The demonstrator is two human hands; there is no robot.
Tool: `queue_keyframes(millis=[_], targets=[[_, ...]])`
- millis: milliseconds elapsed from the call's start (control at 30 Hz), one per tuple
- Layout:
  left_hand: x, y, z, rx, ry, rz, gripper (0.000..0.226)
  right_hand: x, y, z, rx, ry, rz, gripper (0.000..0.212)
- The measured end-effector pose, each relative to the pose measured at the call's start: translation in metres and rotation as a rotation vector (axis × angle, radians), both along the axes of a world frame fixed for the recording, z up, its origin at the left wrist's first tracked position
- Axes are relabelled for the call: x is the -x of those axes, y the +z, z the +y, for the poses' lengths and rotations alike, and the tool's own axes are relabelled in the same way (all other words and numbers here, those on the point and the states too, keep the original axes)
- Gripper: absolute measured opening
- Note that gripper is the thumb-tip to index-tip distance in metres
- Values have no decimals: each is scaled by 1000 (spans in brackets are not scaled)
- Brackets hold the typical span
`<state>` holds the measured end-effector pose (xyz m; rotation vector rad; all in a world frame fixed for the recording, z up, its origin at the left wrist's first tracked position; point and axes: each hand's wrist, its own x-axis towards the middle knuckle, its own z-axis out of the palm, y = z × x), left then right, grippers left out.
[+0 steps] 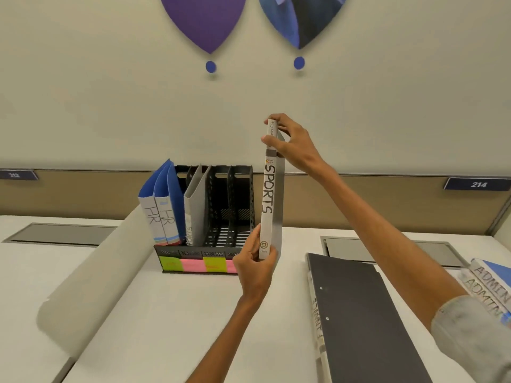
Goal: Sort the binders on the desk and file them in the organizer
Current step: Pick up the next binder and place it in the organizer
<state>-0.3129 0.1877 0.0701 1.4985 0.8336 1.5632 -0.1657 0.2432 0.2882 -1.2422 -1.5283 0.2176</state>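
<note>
I hold a grey binder marked SPORTS [270,200] upright in the air, just right of the black slotted organizer [229,239]. My left hand [255,265] grips its bottom end and my right hand [290,139] pinches its top end. In the organizer's left slots stand two blue binders marked HR [163,205] and a grey binder [197,208]; the right slots hold nothing. A black binder [362,316] lies flat on the desk at the right. Two binders marked ADMIN [489,286] are stacked at the far right edge.
Green and pink sticky notes [193,265] line the organizer's front. Grey cable hatches [58,233] are set into the white desk on both sides. A beige partition [373,200] with number plates 213 and 214 runs behind the desk.
</note>
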Motion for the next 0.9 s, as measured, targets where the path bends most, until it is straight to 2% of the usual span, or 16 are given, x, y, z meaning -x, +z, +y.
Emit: queue_keyframes(millis=[333,667,900], targets=[[69,-11,70,-102,157,49,64,91,4,53,-127,119,21,32],[109,-24,133,-163,247,74,68,132,-12,108,-165,184,135,33],[119,-36,188,-168,299,158,60,146,-21,146,-159,197,114,33]])
